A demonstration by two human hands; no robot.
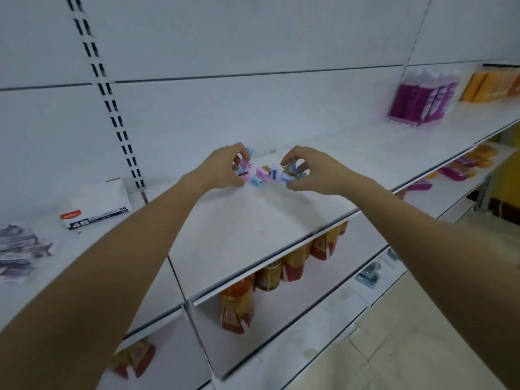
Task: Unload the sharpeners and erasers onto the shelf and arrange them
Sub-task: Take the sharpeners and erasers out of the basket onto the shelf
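White shop shelf (253, 220) carries a white box (95, 205) at 9 o'clock. Near centre, the left hand (225, 168) pinches pastel sharpeners (263, 173) from the loose pile. At its 3 o'clock, the right hand (308, 171) grasps others. Purple bottles (422, 99) stand at 2 o'clock.

Left hand (225, 168) and right hand (306, 171) reach out to the sharpeners (263, 174).
Both bare forearms are stretched forward. The left hand is at the pile's left edge with curled fingers pinching a few. The right hand is at its right edge, fingertips gripping others.
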